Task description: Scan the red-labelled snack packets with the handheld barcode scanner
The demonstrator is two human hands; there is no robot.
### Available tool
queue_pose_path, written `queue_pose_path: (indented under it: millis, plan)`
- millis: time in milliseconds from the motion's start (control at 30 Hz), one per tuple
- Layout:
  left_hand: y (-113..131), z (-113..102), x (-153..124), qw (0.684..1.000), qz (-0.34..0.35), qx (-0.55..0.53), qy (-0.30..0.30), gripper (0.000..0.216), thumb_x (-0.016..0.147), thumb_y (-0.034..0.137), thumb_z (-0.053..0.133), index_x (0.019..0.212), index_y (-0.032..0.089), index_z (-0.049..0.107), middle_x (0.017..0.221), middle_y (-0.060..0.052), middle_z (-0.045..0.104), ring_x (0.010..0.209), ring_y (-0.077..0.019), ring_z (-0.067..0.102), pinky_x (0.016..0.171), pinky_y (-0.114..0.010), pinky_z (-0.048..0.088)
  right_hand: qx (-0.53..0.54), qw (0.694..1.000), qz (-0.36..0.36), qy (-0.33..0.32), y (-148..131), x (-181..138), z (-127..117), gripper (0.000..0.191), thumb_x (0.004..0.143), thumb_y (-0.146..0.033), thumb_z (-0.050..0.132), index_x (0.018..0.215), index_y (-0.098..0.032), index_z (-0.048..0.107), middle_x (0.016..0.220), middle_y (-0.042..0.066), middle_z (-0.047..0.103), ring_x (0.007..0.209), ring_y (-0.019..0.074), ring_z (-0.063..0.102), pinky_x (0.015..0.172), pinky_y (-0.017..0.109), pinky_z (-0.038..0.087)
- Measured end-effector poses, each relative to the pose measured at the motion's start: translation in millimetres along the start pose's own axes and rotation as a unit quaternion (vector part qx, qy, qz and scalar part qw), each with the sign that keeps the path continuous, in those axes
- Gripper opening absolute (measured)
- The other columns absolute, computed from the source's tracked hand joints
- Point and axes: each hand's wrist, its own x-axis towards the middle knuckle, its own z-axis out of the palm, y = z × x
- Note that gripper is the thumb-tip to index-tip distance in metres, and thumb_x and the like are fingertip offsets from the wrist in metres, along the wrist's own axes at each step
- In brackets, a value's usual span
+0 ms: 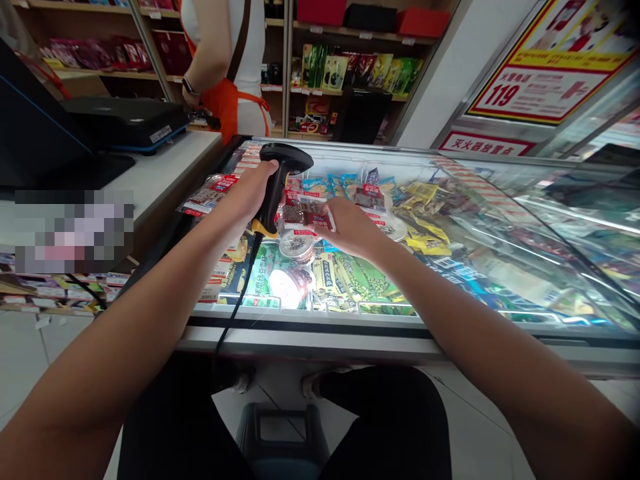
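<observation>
My left hand (253,190) is closed round the grip of a black barcode scanner (280,177), whose head points right and whose cable hangs down past the freezer's front edge. My right hand (350,223) holds a clear snack packet with a red label (307,215) just right of the scanner. Both hands are over the glass lid of a chest freezer (350,330) full of wrapped ice creams and a round lidded cup (296,245).
A white counter (160,167) with a black scale and a screen stands to the left. Another person in an orange apron (225,73) stands behind it by shelves of packaged goods. A red fire notice (545,73) hangs at the right.
</observation>
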Motion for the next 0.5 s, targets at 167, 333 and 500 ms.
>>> queue_pose_path:
  millis: [167, 333, 500]
  plan:
    - [0, 1, -1, 1.0, -0.004, 0.004, -0.003, 0.041, 0.091, 0.052, 0.045, 0.1, 0.017, 0.063, 0.072, -0.008, 0.059, 0.075, -0.026, 0.069, 0.061, -0.034, 0.052, -0.079, 0.994, 0.073, 0.035, -5, 1, 9, 0.081, 0.091, -0.074, 0.054, 0.146, -0.014, 0.053, 0.139, 0.028, 0.052, 0.139, 0.0558, 0.036, 0.106, 0.073, 0.032]
    - [0, 1, -1, 1.0, -0.009, -0.005, 0.001, 0.041, 0.088, 0.054, 0.049, 0.103, 0.018, 0.062, 0.072, -0.007, 0.061, 0.077, -0.0271, 0.07, 0.06, -0.033, 0.051, -0.037, 0.996, 0.047, -0.065, -8, -4, -5, 0.058, 0.102, -0.06, 0.041, 0.145, -0.024, 0.057, 0.137, 0.023, 0.056, 0.138, 0.0522, 0.041, 0.105, 0.075, 0.033]
    - [2, 1, 0, 1.0, -0.016, -0.011, 0.003, 0.04, 0.087, 0.053, 0.05, 0.103, 0.019, 0.062, 0.073, -0.007, 0.06, 0.079, -0.0276, 0.07, 0.061, -0.033, 0.05, -0.027, 0.993, 0.099, -0.06, -20, -5, -4, 0.074, 0.094, -0.076, 0.044, 0.137, -0.018, 0.059, 0.133, 0.024, 0.058, 0.135, 0.0522, 0.045, 0.106, 0.072, 0.037]
